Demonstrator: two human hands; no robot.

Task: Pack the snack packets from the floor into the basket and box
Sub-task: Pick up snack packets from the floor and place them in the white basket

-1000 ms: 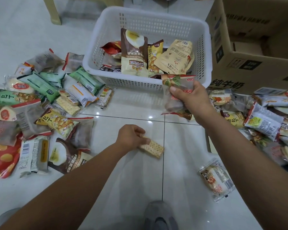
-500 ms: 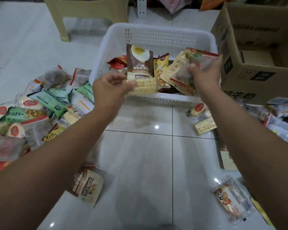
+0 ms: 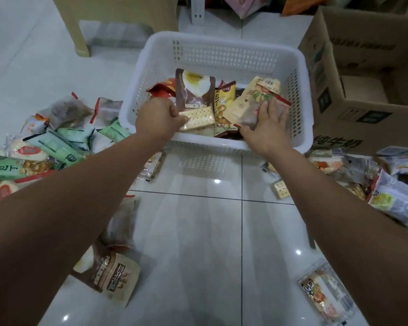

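A white plastic basket (image 3: 222,47) stands on the tiled floor and holds several snack packets, among them a brown packet with an egg picture (image 3: 194,88). My left hand (image 3: 158,118) pinches a clear-wrapped cracker packet (image 3: 199,117) over the basket's near wall. My right hand (image 3: 267,127) lies with spread fingers on a translucent red-edged packet (image 3: 262,104) inside the basket at the right. An open cardboard box (image 3: 353,109) sits to the right of the basket.
Heaps of snack packets lie on the floor at left (image 3: 45,147) and right (image 3: 386,184). A brown packet (image 3: 113,276) and a clear one (image 3: 325,295) lie near me. A beige stool (image 3: 113,17) stands behind the basket.
Both hands rose from the floor to the basket with their packets. My right hand lowered its packet into the basket and its fingers spread out. My left hand brought the crackers over the near wall.
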